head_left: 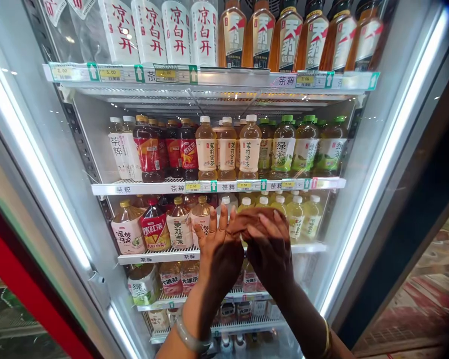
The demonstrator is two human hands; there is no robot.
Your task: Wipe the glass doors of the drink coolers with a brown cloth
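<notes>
A folded brown cloth (255, 218) is held up between my two hands, in front of the shelves of a drinks cooler. My left hand (221, 254) pinches its left end at the index finger and thumb side, while the other fingers fan out upward. The thumb is hidden. My right hand (271, 254) is closed round the cloth's right part, with fingers bent over its front. Behind the hands stand large tea bottles (180, 224) and a row of bottles with white caps (295, 219), partly covered by the hands and the cloth.
Above, a shelf edge (145, 188) with price tags carries bottles of jasmine tea (250, 149) and green tea (283, 144). Higher up are clear water bottles (178, 35) and amber drinks (262, 37). Bright light strips (381, 164) run down both sides.
</notes>
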